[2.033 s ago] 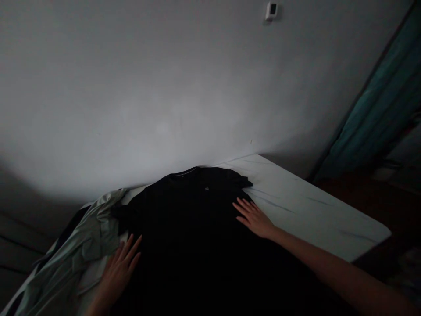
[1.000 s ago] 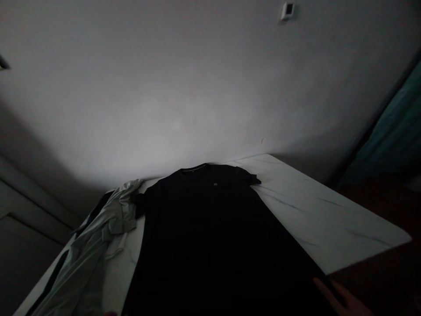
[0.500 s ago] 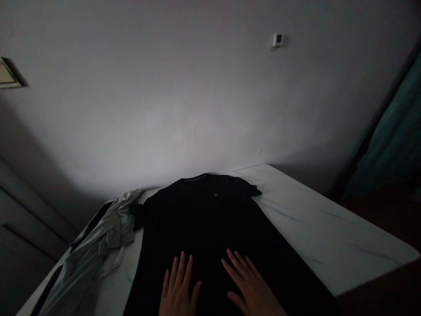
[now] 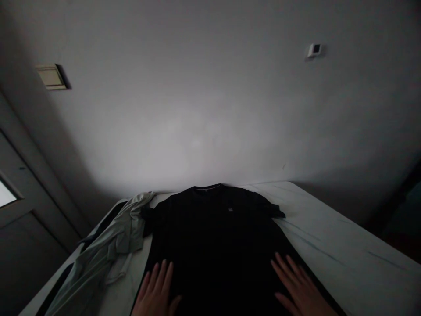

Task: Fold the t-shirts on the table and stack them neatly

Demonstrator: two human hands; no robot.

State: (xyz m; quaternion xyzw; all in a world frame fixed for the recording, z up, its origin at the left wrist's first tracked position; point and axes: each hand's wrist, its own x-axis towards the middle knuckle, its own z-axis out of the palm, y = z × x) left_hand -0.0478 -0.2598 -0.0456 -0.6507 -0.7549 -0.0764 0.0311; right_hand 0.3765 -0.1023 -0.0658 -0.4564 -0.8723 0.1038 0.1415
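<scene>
A black short-sleeved T-shirt (image 4: 220,237) lies spread out, front side up, with its collar toward the wall and a small light mark on the chest. My left hand (image 4: 156,289) rests flat on the shirt near its left side edge, fingers stretched out. Over by the opposite side edge, my right hand (image 4: 297,285) is also flat on the black cloth with its fingers spread. Neither hand grips anything. The shirt's lower end falls outside the view.
Under the shirt is a white marble-patterned table (image 4: 322,241) standing against a grey wall (image 4: 197,109). Crumpled grey-green clothes (image 4: 108,250) lie along the table's left side. A door (image 4: 29,219) stands at the far left.
My hands have slid apart over the shirt, the left one leftward and the right one rightward. The view has turned a little to the left, so more of the door shows.
</scene>
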